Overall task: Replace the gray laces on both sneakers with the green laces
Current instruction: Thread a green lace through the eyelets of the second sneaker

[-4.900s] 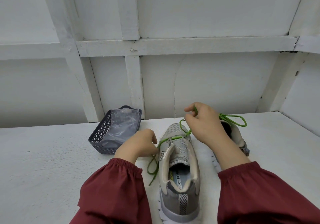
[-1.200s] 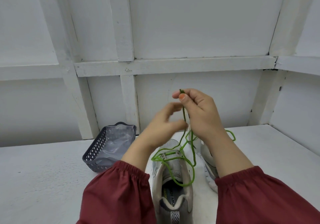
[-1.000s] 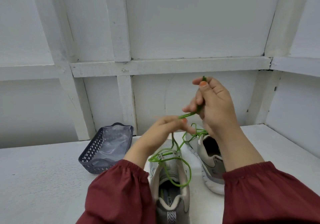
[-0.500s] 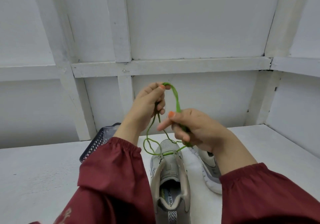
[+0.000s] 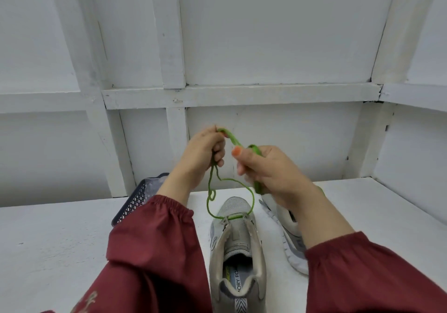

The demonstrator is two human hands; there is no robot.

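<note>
A grey sneaker (image 5: pixel 238 252) stands on the white table with its heel toward me. A green lace (image 5: pixel 251 196) runs through its front eyelets and rises in two strands. My left hand (image 5: pixel 204 153) pinches the lace high above the toe. My right hand (image 5: pixel 271 169) grips the same lace beside it, thumb raised. A short stretch of lace spans the two hands. The second sneaker (image 5: pixel 289 235) lies to the right, mostly hidden behind my right wrist.
A dark mesh basket (image 5: pixel 135 201) holding a clear plastic bag sits at the back left of the white table (image 5: pixel 48 252), partly behind my left sleeve. A white panelled wall with a ledge (image 5: pixel 242 94) closes the back and right side.
Over the last half second my left hand has dropped slightly and my right hand has risen, bringing them closer. The lace loops that hung loose earlier are now drawn up above the sneaker.
</note>
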